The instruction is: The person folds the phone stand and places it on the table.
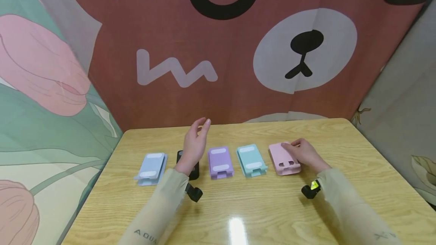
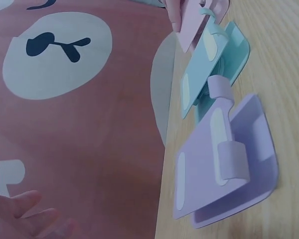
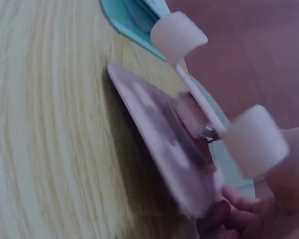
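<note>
My right hand (image 1: 306, 154) grips the right edge of a pink folding phone stand (image 1: 280, 154) at the right end of a row. In the right wrist view, fingertips pinch a corner of that stand (image 3: 149, 124), and its base looks tilted off the table. My left hand (image 1: 195, 143) is raised over a black stand (image 1: 195, 172) and partly hides it. Its fingers are loosely extended and hold nothing. A purple phone stand (image 1: 220, 160) and a teal one (image 1: 250, 158) lie folded between the hands. Farthest left lies a light blue stand (image 1: 153, 165).
All the stands are on a wooden table (image 1: 218, 211). A printed bear cloth (image 1: 231, 97) hangs along the table's back edge. Patterned cloths hang at the left (image 1: 51, 131) and right (image 1: 405, 116) sides. Each wrist carries a small black camera.
</note>
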{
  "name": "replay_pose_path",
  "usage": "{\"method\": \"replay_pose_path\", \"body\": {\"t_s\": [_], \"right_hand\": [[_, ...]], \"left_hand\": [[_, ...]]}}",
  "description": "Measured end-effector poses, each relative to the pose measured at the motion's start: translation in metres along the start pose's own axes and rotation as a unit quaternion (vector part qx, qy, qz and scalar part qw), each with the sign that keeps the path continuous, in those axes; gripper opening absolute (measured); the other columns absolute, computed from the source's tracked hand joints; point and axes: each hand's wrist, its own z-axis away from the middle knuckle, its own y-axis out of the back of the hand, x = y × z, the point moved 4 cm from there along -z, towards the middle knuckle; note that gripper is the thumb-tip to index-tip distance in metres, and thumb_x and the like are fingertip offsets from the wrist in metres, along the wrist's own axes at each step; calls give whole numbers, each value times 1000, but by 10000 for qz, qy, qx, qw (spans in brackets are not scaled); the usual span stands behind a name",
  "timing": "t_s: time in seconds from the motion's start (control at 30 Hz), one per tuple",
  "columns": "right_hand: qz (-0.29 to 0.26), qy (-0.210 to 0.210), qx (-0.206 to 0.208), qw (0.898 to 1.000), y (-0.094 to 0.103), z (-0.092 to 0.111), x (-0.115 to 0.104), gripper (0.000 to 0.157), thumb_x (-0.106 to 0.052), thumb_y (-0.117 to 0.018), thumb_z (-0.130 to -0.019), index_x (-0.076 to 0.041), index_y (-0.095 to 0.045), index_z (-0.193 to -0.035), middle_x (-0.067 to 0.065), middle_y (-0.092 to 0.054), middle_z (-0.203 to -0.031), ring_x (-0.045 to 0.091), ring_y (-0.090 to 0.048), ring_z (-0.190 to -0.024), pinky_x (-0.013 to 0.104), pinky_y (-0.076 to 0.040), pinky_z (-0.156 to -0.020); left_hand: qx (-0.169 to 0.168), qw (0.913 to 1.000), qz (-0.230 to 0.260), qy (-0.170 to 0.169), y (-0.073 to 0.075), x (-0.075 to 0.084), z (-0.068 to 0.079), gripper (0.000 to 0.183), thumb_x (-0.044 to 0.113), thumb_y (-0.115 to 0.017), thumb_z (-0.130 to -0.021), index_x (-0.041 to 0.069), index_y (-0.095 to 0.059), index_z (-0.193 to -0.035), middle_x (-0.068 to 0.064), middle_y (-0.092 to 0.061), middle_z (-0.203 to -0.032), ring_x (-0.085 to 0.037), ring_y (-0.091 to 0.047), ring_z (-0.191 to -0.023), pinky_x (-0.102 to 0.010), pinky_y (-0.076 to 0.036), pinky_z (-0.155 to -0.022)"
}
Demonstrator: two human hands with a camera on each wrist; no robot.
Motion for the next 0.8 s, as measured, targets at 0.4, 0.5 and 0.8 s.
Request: {"method": "replay_pose_path", "body": {"t_s": [0.4,0.5,0.8], "right_hand": [[387,61,155,9991,-2,-1,0,45,-44,-54,-104,-5,-55,-80,5,-50,-69,19,-50,-64,31,-41,-57],[369,14,105,9993,-3,-2,3,46,-45,-53,-104,-5,-56,-82,6,-51,-71,19,-50,-64,31,-41,-57],[707,278,265,9968,3,-2,-4,44,-45,-65,-98,-1,-61,-98,9,-61,-83,25,-54,-75,35,-41,-64]], "left_hand": [[-108,9997,-196,-48,2,6,-2,79,73,-41,-98,14,-48,-149,-1,-50,-147,-22,-46,-133,-48,-38,-109],[-94,9997,-231,-79,3,7,-4,79,73,-41,-98,14,-48,-150,-1,-50,-148,-23,-45,-134,-48,-37,-110],[-110,9988,-366,-299,4,14,-8,76,71,-43,-99,14,-49,-149,-1,-50,-149,-20,-46,-132,-47,-36,-110]]}}
